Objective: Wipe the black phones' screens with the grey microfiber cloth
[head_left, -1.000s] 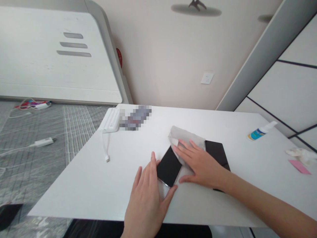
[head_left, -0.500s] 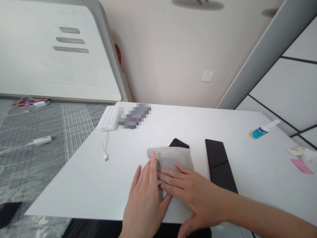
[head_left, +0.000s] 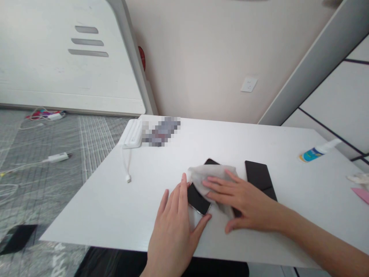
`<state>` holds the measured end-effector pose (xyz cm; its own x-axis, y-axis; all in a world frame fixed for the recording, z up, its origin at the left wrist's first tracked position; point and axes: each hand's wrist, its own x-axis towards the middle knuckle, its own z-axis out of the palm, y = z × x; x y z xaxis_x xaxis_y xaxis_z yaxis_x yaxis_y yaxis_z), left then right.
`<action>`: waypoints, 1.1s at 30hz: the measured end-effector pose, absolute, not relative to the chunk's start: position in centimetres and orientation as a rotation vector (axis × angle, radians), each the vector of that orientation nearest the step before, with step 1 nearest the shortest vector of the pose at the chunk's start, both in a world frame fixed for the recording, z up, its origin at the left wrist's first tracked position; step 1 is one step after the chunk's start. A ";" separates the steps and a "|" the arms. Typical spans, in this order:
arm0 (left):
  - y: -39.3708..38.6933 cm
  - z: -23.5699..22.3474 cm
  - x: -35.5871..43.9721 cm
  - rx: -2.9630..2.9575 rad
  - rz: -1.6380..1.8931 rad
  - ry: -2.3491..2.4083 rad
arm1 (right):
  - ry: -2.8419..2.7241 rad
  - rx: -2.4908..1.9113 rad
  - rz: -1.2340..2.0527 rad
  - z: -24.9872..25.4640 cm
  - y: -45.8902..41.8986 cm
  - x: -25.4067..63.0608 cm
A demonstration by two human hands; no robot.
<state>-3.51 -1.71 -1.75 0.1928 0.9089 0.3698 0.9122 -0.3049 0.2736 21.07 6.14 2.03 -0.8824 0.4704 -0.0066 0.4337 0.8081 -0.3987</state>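
Observation:
A smartphone (head_left: 198, 200) with a black screen lies aslant on the white table, its middle covered by a grey cloth (head_left: 201, 175). Along the phone's left edge rest the straight fingers of my left hand (head_left: 173, 227), and the thumb bears on its near corner, holding it between them. My right hand (head_left: 245, 200) presses the cloth against the screen with outstretched fingers and has hold of it; part of the cloth hangs over the phone's right side. Just beyond that hand lies a dark folded case or flat device (head_left: 258, 175), partly hidden by the wrist.
On the white table (head_left: 115, 215), a white power bank (head_left: 134, 132) with a short cable (head_left: 128, 177) and a blurred-out item (head_left: 163, 130) are at the back left. A small spray bottle (head_left: 314, 154) lies at right, near a pink slip (head_left: 361, 194). A charger (head_left: 59, 157) rests on grey bedding.
My right hand has slid the cloth to the right across the phone, uncovering its near end. My left hand stays at the phone's left edge. The view has shifted slightly.

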 end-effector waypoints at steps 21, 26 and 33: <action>-1.7 -1.8 -3.7 -2.444 -0.753 -1.876 | -2.937 -0.589 0.639 2.4 5.1 18.9; -1.6 -1.7 -3.7 -2.451 -0.800 -1.911 | -2.808 -1.059 0.407 2.2 6.3 19.6; -1.5 -2.0 -3.6 -2.409 -0.775 -1.810 | -2.919 -0.710 0.518 1.9 5.7 18.5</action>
